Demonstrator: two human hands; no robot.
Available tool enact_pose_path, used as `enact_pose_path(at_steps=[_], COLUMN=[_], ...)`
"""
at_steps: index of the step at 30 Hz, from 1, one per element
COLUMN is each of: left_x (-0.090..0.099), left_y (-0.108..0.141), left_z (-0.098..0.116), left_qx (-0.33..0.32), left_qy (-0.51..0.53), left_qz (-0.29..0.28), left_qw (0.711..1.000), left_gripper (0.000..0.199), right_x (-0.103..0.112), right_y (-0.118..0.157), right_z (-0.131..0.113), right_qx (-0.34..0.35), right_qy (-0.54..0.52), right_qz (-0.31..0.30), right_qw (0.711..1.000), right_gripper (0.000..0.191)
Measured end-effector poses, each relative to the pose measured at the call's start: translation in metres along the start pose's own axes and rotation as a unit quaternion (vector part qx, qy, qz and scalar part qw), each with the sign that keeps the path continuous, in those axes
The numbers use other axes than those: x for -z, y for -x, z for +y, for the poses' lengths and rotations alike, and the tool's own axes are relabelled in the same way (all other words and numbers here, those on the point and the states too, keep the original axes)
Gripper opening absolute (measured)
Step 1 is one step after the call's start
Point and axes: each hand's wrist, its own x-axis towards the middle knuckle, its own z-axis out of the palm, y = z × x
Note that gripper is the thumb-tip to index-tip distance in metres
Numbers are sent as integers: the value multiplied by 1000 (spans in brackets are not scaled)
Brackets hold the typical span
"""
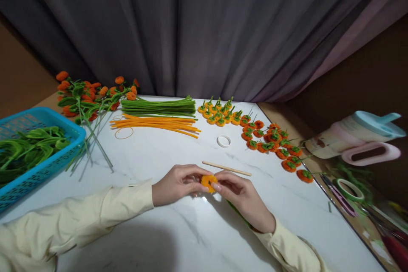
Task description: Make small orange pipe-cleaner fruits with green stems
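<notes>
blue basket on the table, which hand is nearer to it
Left. The left hand is to the right of the blue basket; the right hand is farther right, across the yellow flower that both hold.

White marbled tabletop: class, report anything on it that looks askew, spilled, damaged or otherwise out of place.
Small strays only: a thin orange loop curls by the bundle of straight orange stems, and a tiny green scrap lies alone near the right edge of the tabletop. No spill or damage shows.
</notes>
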Motion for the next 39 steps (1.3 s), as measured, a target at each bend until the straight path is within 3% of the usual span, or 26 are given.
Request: enact_pose_path(at_steps=[6,10,17,26,33,39], left_x=[-1,1,2,4,5,4], left_y=[-1,-1,3,9,7,6], left_z=[-1,-1,2,-4,-4,0], left_qx=[20,25,-87,-149,-169,-172], left_qy=[32,22,-149,-275,-312,-294], left_qz=[-11,-25,-16,-2,-17,-6], left_qw=[999,999,985,950,935,940], left_gripper=[25,32,34,32,30,31], right_x=[0,2,0,-2,-3,4], right_y=[0,-1,-1,2,2,2], right_z=[-1,-1,2,1,2,0], right_qx=[39,36,-3,33,71,117], right_qy=[37,34,-21,4,46,119], right_qz=[-13,1,22,34,26,2], right_qw=[998,999,1000,999,996,986], right_gripper=[19,20,21,20,17,15])
